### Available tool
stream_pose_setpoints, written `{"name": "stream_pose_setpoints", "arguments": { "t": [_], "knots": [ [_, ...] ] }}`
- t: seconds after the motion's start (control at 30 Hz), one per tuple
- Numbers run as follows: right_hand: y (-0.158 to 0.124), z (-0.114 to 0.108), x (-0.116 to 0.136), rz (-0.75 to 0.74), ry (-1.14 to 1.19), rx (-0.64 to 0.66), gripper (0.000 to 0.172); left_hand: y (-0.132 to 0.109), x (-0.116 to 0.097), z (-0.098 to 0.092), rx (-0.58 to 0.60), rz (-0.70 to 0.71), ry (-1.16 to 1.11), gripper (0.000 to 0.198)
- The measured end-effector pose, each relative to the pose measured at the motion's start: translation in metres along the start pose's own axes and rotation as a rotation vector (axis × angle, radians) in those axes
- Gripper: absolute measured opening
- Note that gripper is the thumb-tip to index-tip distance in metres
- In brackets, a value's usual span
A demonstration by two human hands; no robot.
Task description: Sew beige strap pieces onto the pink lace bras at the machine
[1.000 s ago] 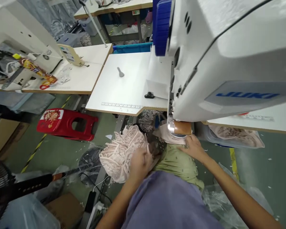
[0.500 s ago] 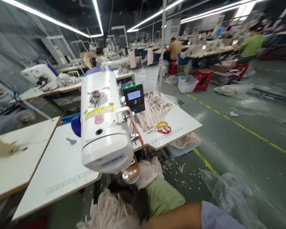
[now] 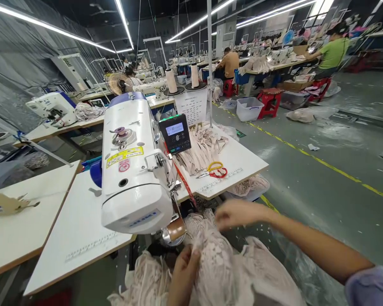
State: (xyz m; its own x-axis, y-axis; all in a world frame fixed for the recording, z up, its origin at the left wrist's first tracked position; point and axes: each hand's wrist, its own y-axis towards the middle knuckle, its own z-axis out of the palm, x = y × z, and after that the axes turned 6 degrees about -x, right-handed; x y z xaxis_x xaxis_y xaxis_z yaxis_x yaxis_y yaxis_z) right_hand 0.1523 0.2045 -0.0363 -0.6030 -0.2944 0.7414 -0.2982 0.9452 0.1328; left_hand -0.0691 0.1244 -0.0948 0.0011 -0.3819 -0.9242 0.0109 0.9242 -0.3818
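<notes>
Beige lace fabric is bunched over my lap, below the table edge. My left hand is closed on it, thumb and fingers pinching a gathered fold. Just above the bundle, to the right, is my right hand, smeared by motion with its fingers curled; whether it holds anything I cannot tell. The white sewing machine stands ahead and left of my hands, its needle area hidden behind the head. More beige fabric hangs at the lower left.
Scissors with yellow and red handles lie on the white table beside a pile of beige strips. A control panel stands behind the machine. Clear plastic bags cover the floor at right. Co-workers sit farther back.
Both my hands have come into view, with a large beige lace bundle now over my lap where green cloth showed. My right forearm has risen from the bottom edge. The view has shifted slightly.
</notes>
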Motion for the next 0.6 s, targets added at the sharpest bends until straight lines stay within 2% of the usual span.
{"name": "stream_pose_setpoints", "arguments": {
  "t": [0.07, 0.1, 0.2, 0.3, 0.37, 0.43, 0.53, 0.6],
  "knots": [
    [0.043, -0.011, -0.015, 0.083, -0.068, -0.114, 0.030, 0.000, 0.004, 0.010, 0.056, -0.101, -0.044, 0.062],
    [0.067, -0.014, -0.022, 0.119, -0.090, -0.154, 0.032, 0.000, 0.008, 0.015, 0.048, -0.097, -0.034, 0.064],
    [0.132, -0.014, -0.037, 0.236, -0.155, -0.228, 0.036, -0.002, 0.019, 0.022, 0.020, -0.007, 0.069, 0.068],
    [0.174, -0.008, -0.046, 0.366, -0.232, -0.239, 0.034, -0.003, 0.028, 0.020, -0.020, 0.088, 0.186, 0.066],
    [0.185, -0.007, -0.050, 0.406, -0.278, -0.238, 0.027, -0.005, 0.030, 0.016, -0.053, 0.141, 0.242, 0.062],
    [0.184, -0.009, -0.053, 0.391, -0.314, -0.262, 0.023, -0.007, 0.026, 0.013, -0.079, 0.209, 0.311, 0.058],
    [0.170, -0.015, -0.057, 0.310, -0.355, -0.333, 0.029, -0.012, 0.011, 0.015, -0.102, 0.329, 0.458, 0.049],
    [0.158, -0.019, -0.060, 0.234, -0.381, -0.368, 0.031, -0.015, -0.003, 0.019, -0.112, 0.416, 0.540, 0.036]
  ]
}}
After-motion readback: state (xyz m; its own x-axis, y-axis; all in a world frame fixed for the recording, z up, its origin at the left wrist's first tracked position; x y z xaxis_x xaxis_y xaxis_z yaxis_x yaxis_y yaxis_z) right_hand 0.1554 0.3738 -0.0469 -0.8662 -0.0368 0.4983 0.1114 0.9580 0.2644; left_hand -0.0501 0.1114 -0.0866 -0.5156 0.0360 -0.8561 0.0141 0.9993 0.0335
